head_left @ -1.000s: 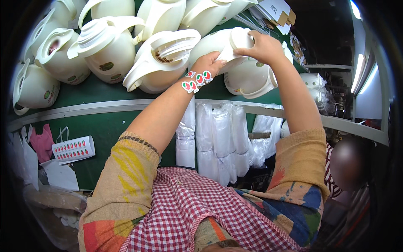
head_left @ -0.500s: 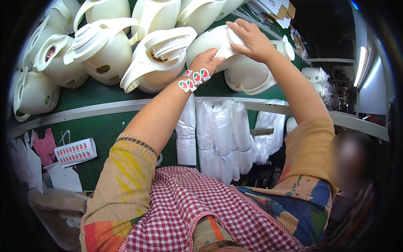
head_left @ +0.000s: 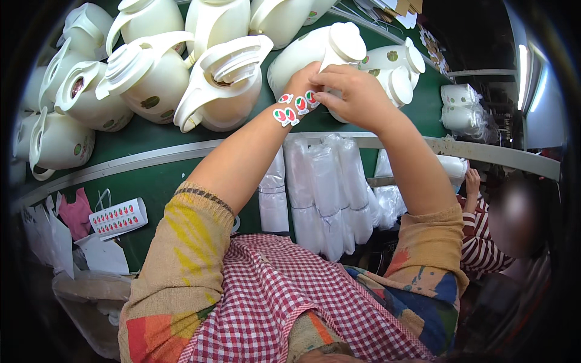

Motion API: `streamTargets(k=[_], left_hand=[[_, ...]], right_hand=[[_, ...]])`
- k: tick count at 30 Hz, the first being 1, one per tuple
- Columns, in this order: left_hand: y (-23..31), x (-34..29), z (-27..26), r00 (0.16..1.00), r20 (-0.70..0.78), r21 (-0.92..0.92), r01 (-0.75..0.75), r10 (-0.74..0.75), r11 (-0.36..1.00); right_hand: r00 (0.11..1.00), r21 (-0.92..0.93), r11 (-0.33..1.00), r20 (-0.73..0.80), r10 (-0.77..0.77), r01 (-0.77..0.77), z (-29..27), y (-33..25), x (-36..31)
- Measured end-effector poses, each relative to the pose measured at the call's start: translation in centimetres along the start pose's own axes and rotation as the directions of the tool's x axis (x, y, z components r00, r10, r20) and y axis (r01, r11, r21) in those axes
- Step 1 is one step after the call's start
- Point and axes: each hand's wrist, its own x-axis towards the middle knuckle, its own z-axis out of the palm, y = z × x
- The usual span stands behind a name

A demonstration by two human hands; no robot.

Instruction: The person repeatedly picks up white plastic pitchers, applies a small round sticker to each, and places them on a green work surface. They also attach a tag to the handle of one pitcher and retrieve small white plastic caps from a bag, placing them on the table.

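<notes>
A cream-white vacuum jug (head_left: pixel 295 59) lies tilted in front of me, its round lid turned to the upper right. My left hand (head_left: pixel 301 80) is closed at the jug's handle; its fingertips are mostly hidden behind my other hand. Several small oval red-and-green stickers (head_left: pixel 301 104) are stuck on my left wrist. My right hand (head_left: pixel 354 97) reaches over that wrist. Its thumb and bent fingers are a little apart, at the edge of the uppermost sticker, which seems still on the skin.
More cream jugs (head_left: pixel 145 78) crowd the green table to the left and back; others (head_left: pixel 396 60) lie at the right. Bundled clear plastic bags (head_left: pixel 318 193) hang below the metal edge. A sticker sheet (head_left: pixel 119 218) lies lower left. Another person's hand (head_left: pixel 472 181) holds something white.
My right hand has left the jug's lid and come down to my left wrist. The jug's lid end now faces upper right. Another person's striped sleeve has appeared at the right.
</notes>
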Motion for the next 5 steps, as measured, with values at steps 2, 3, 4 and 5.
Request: streamTargets(k=[2, 3, 4, 5], left_hand=[[0.0, 0.7, 0.5, 0.982, 0.077, -0.133, 0.183, -0.174, 0.974], [0.0, 0.8, 0.8, 0.990, 0.059, -0.066, 0.131, -0.127, 0.989], [0.3, 0.7, 0.9, 0.996, 0.043, 0.008, 0.081, -0.082, 0.997], [0.6, 0.5, 1.0, 0.999, 0.030, 0.082, 0.032, -0.034, 0.996]], right_hand=[[0.998, -0.030, 0.999, -0.046, 0.036, -0.037, 0.9, 0.5, -1.0], [0.994, 0.000, 1.000, -0.106, 0.002, -0.002, 1.2, 1.0, -1.3], [0.995, 0.003, 1.000, -0.100, 0.016, -0.015, 1.2, 1.3, -1.4], [0.995, 0.007, 1.000, -0.094, 0.029, -0.029, 1.2, 1.5, -1.6]])
